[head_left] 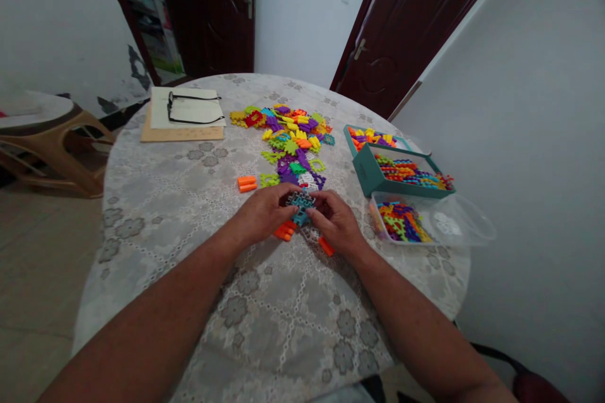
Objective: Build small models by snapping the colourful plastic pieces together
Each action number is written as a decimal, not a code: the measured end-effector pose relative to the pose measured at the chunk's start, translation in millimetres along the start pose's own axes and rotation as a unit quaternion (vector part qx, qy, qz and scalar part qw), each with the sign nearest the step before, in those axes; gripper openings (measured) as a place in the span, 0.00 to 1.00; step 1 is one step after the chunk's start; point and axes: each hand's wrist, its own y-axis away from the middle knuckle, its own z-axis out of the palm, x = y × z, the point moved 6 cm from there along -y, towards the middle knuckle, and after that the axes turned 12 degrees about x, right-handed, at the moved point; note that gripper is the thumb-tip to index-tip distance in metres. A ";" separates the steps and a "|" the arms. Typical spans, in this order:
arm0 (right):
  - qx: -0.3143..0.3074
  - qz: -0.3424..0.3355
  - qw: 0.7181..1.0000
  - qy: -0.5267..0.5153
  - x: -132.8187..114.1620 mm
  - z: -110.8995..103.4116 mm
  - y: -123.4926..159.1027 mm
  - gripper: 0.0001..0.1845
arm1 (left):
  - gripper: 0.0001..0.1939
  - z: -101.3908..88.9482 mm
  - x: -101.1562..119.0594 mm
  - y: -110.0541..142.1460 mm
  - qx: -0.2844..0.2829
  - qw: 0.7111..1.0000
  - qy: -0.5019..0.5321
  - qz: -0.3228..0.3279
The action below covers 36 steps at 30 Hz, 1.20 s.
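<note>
Between my two hands is a small block of blue-grey interlocking plastic pieces (pixel 301 206), held just above the table. My left hand (pixel 265 209) grips its left side, fingers behind and thumb in front. On the other side my right hand (pixel 336 224) pinches it with thumb and fingers. Orange pieces (pixel 285 231) lie under my left hand, and another orange piece (pixel 326 246) is below my right fingers. Purple, green and white pieces (pixel 288 170) spread just beyond my hands. A pair of orange pieces (pixel 247 184) rests apart on the left.
A heap of colourful pieces (pixel 293 126) covers the table's far middle. To the right stand a teal box (pixel 366 170) and a clear plastic tub (pixel 406 242), both holding pieces. Glasses (pixel 196 119) lie on paper and a board (pixel 182 134) at far left.
</note>
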 end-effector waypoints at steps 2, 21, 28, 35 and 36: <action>-0.004 -0.033 0.999 0.043 -4.0 -5.5 -1.9 0.17 | 0.20 -11.3 -1.6 -3.4 0.058 0.998 -0.008 -0.005; 0.030 0.077 0.996 0.016 5.6 -11.0 -3.1 0.13 | 0.17 -7.4 3.0 -2.5 0.020 0.995 0.100 -0.022; 0.044 0.055 0.996 -0.062 2.2 -0.4 1.7 0.15 | 0.15 -2.7 7.6 -0.3 -0.003 0.999 0.021 0.027; 0.019 0.006 0.998 -0.061 -18.8 -5.4 2.4 0.16 | 0.15 -4.9 8.9 -0.4 -0.017 0.999 0.007 0.034; 0.007 0.000 0.998 -0.058 -21.5 -5.2 2.7 0.18 | 0.17 -4.0 7.6 -0.1 -0.021 0.999 0.012 0.030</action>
